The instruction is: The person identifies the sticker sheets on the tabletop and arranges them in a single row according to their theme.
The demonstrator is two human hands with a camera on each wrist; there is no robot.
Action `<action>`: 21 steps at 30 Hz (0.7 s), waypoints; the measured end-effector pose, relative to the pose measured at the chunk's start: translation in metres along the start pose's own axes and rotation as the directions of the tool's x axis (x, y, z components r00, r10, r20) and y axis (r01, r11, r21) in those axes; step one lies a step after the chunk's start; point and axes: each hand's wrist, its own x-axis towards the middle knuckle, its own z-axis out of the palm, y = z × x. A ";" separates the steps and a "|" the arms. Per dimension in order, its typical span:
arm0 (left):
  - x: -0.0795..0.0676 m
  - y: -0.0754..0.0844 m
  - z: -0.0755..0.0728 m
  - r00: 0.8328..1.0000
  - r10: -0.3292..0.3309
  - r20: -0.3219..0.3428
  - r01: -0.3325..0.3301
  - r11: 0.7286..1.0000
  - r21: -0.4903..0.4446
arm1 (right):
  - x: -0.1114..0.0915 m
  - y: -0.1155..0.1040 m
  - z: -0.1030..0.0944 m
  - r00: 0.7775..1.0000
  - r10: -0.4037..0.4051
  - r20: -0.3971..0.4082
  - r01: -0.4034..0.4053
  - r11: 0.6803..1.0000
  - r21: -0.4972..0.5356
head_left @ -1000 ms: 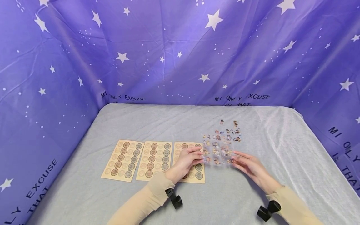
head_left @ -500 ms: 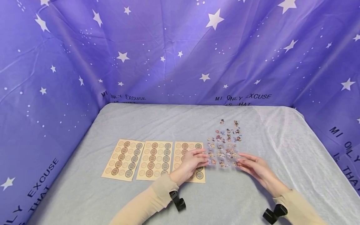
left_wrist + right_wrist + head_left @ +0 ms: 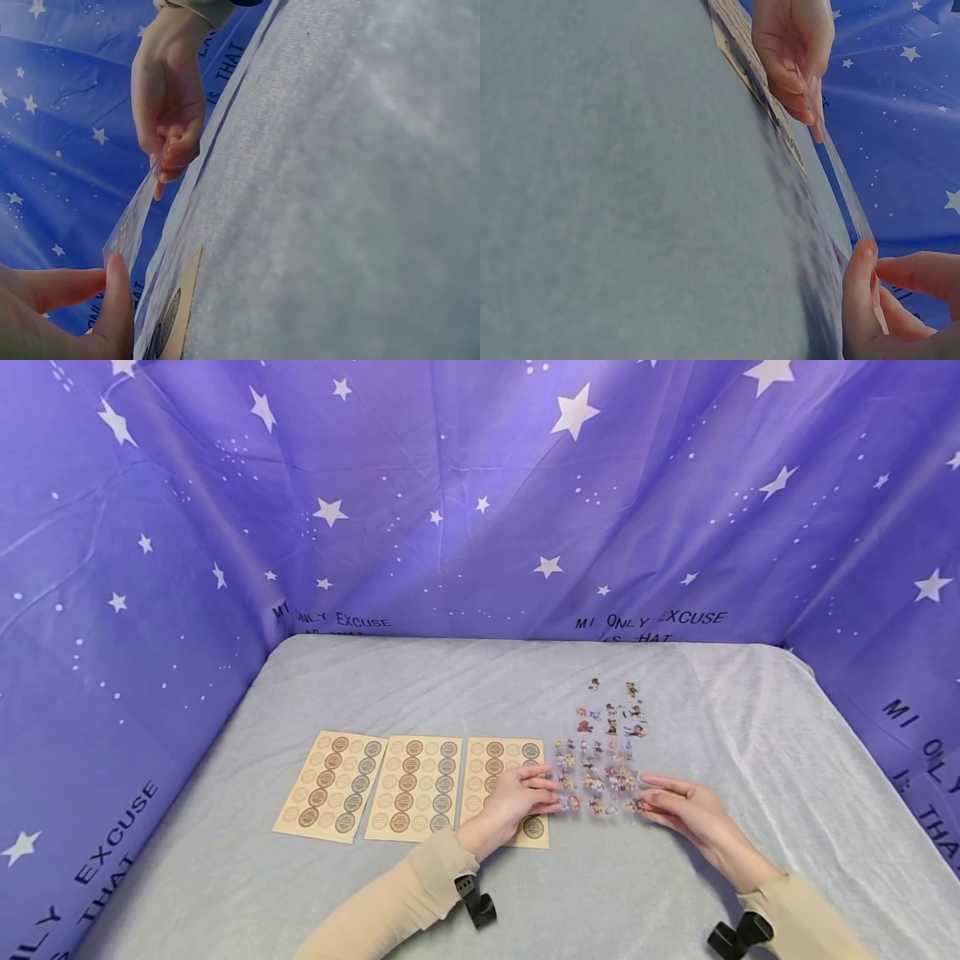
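A clear sticker sheet [image 3: 596, 781] printed with small colourful cartoon figures is stretched between both hands, raised off the cloth. My left hand [image 3: 513, 802] pinches its left edge between thumb and fingers, above the rightmost tan label sheet [image 3: 477, 768]. On the opposite edge, my right hand [image 3: 690, 814] has the same pinch. In the left wrist view the clear sheet [image 3: 131, 221] appears nearly edge-on, spanning thumb to far hand. Just behind it, more cartoon figures [image 3: 611, 718] show flat on the table; their lower part is hidden by the held sheet.
Two more tan sheets of round labels, the left one [image 3: 327, 785] and the middle one [image 3: 412, 789], lie in a row on the grey cloth-covered table [image 3: 405, 685]. A purple star-patterned curtain [image 3: 450, 502] surrounds the back and sides.
Both hands have shifted right and slightly towards the body with the clear sticker sheet, uncovering more of the figures behind it. The tan label sheets stay put.
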 end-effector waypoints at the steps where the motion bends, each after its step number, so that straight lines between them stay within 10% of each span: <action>1: 0.000 0.000 0.000 1.000 0.000 0.002 0.000 1.000 0.006 | 0.000 0.000 0.000 1.000 -0.001 0.000 0.001 1.000 -0.007; 21: -0.005 -0.002 0.002 1.000 0.003 0.014 -0.004 0.996 0.088 | 0.002 0.004 -0.003 1.000 0.009 -0.014 -0.011 0.990 -0.142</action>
